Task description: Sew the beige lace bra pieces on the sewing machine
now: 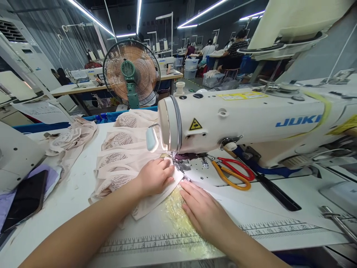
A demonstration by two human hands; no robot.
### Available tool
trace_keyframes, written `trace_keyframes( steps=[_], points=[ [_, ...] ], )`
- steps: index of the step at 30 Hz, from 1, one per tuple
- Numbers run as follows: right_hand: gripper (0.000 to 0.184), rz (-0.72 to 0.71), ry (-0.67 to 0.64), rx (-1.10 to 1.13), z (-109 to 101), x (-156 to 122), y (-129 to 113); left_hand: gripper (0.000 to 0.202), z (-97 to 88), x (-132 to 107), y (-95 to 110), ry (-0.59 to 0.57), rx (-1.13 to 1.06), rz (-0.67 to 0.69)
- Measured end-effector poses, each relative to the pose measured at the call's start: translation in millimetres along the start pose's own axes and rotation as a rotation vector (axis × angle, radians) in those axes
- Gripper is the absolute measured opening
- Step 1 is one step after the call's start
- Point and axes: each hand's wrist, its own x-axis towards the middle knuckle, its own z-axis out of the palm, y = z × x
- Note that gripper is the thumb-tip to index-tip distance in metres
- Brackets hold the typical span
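My left hand point(157, 176) lies on a pale beige bra piece point(158, 201), fingers bent and closed on the cloth just left of the sewing machine's presser foot point(178, 162). The piece's front edge runs under the foot; the needle tip is hard to make out. My right hand point(200, 206) rests flat, fingers stretched out, with its fingertips at the edge of the cloth. Beneath that hand, crinkled yellowish clear tape point(177, 210) covers the table. Several more beige bra pieces with lace point(119, 139) lie in an overlapping row behind my left hand.
Red-and-orange-handled scissors point(232, 173) and a black-handled tool point(279, 191) lie right of the needle area. The white JUKI machine head point(223, 119) spans the right. A ruler strip point(150, 243) marks the front edge. At left are a phone point(26, 201) and beige cloth point(69, 139); a fan point(131, 72) stands behind.
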Motion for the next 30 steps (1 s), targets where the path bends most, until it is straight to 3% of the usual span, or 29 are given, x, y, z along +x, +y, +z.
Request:
trace_keyframes(
  steps=[7, 12, 26, 30],
  points=[
    [0.031, 0.001, -0.014, -0.012, 0.8, -0.7, 0.6, 0.030, -14.7, -4.3, 15.1, 0.040, -0.003, 0.130],
    [0.032, 0.010, -0.022, -0.014, 0.6, -0.7, 0.6, 0.024, -10.5, -11.2, 25.0, 0.064, 0.023, 0.217],
    [0.030, -0.004, 0.010, 0.013, -13.2, 4.8, -2.7, 0.027, -2.6, 0.5, -4.5, 0.069, 0.147, 0.258],
    [0.030, 0.049, -0.031, 0.140, -22.8, -29.0, -9.8, 0.028, -6.9, -1.2, -1.7, 0.059, 0.197, 0.199]
  ],
)
